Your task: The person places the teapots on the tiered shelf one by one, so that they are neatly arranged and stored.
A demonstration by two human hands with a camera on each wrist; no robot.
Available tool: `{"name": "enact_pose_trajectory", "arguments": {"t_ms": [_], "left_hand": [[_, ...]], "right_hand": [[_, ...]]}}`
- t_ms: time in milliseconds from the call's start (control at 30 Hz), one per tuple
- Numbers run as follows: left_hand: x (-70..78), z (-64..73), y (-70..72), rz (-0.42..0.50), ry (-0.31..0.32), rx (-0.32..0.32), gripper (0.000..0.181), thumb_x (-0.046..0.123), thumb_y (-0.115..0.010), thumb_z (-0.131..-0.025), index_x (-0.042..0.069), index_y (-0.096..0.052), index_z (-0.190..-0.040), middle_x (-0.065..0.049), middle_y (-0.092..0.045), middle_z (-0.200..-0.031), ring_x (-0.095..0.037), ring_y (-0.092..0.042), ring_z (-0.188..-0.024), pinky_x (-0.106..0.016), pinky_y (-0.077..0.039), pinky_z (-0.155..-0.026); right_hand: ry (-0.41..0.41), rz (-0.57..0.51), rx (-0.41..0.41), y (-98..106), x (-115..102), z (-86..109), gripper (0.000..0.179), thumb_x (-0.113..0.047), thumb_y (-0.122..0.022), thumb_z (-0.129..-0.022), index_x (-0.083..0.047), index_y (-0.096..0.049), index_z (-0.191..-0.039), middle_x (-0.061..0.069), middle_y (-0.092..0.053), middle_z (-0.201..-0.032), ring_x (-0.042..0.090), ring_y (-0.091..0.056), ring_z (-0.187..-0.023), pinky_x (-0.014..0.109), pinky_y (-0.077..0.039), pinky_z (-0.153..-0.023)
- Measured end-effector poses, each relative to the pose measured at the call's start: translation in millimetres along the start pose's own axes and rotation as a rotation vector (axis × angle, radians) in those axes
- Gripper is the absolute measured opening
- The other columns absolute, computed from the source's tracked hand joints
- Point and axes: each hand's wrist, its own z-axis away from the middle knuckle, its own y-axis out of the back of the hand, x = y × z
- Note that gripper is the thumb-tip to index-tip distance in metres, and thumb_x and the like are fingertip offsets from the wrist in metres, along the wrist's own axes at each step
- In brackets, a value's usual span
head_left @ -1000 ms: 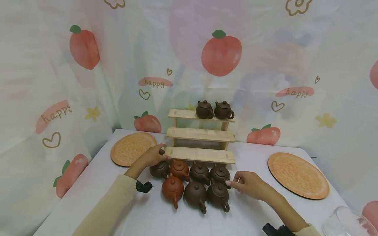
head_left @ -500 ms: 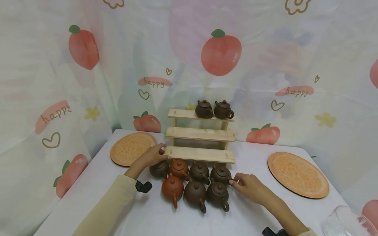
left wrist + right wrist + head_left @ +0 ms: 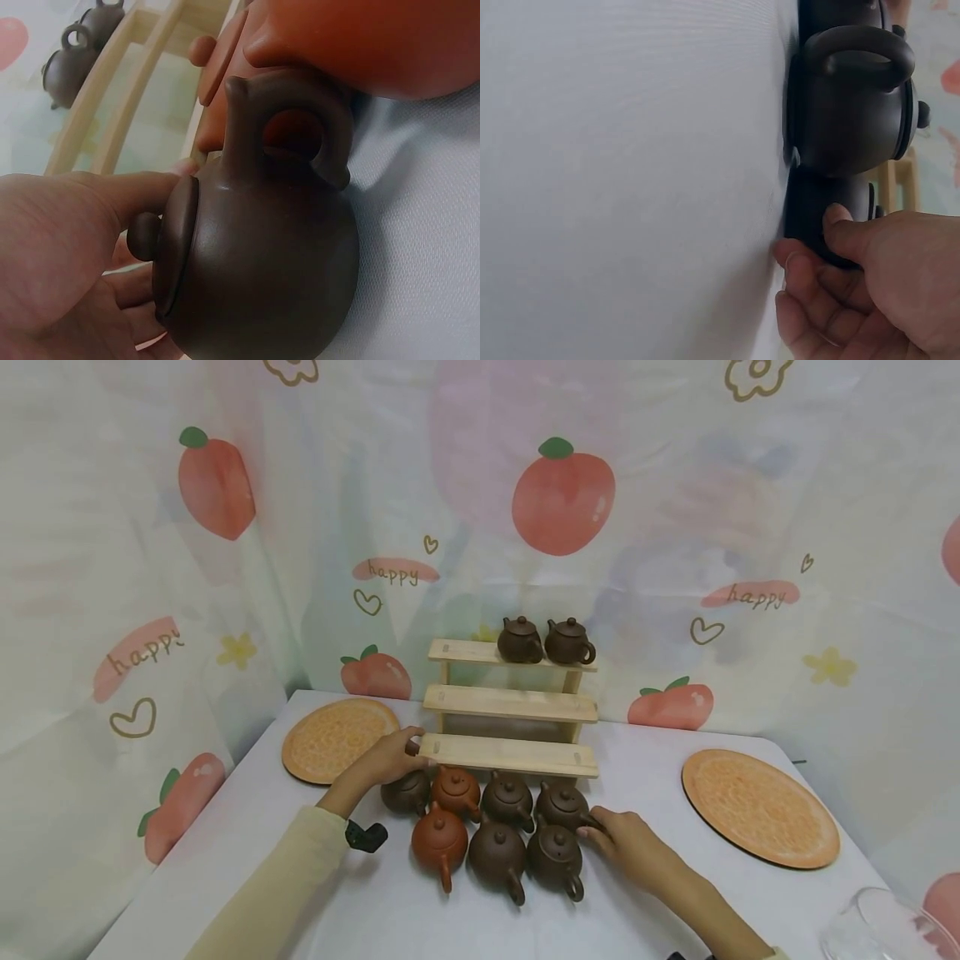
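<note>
Seven small teapots stand close together in two rows on the white table. My left hand (image 3: 392,755) reaches over the dark brown teapot (image 3: 405,793) at the left end of the back row, its thumb and fingers around the spout. In the left wrist view, this teapot's lid (image 3: 178,247) faces my palm. At the right end of that row, my right hand (image 3: 626,843) pinches the handle of another dark brown teapot (image 3: 561,803). The right wrist view shows my thumb (image 3: 840,225) against it, beside the front-row dark teapot (image 3: 855,112).
Behind the teapots rises a three-tier wooden shelf (image 3: 510,753), two dark teapots (image 3: 519,639) on its top tier. Round orange-tan mats lie at left (image 3: 337,739) and right (image 3: 757,808). A clear container (image 3: 885,931) stands at the lower right corner. Two reddish teapots (image 3: 439,839) are among the group.
The right hand has moved slightly right and down, and the back-row teapot it pinches has turned so its handle points right. My left hand has stayed in place.
</note>
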Motion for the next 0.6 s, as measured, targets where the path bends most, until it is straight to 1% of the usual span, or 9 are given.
{"name": "enact_pose_trajectory", "arguments": {"t_ms": [233, 433, 600], "left_hand": [[-1.1, -0.2, -0.6, 0.002, 0.005, -0.002, 0.068, 0.028, -0.074, -0.100, -0.004, -0.047, -0.153, -0.028, -0.068, -0.132, -0.042, -0.065, -0.125, -0.056, -0.051, -0.105], [-2.0, -1.5, -0.5, 0.000, 0.001, 0.000, 0.067, 0.027, -0.074, -0.100, -0.005, -0.047, -0.152, -0.028, -0.068, -0.132, -0.042, -0.065, -0.125, -0.056, -0.051, -0.105], [-2.4, -2.4, 0.2, 0.005, 0.008, 0.003, 0.066, 0.026, -0.074, -0.100, -0.004, -0.047, -0.152, -0.028, -0.068, -0.133, -0.042, -0.064, -0.126, -0.056, -0.050, -0.106]], "right_hand": [[0.057, -0.031, 0.063, -1.1, 3.2, 3.1, 0.021, -0.018, -0.070, -0.102, -0.017, -0.057, -0.085, -0.013, -0.042, -0.068, 0.000, -0.040, -0.063, 0.024, -0.038, -0.058], [0.076, -0.035, 0.110, -2.5, 5.9, 4.6, 0.022, -0.014, -0.071, -0.101, -0.018, -0.058, -0.084, -0.016, -0.043, -0.069, -0.002, -0.042, -0.063, 0.022, -0.040, -0.059], [0.086, -0.047, 0.142, 0.0, 4.9, 4.8, 0.023, -0.014, -0.071, -0.101, -0.019, -0.058, -0.083, -0.018, -0.044, -0.068, -0.003, -0.042, -0.062, 0.023, -0.039, -0.058]]}}
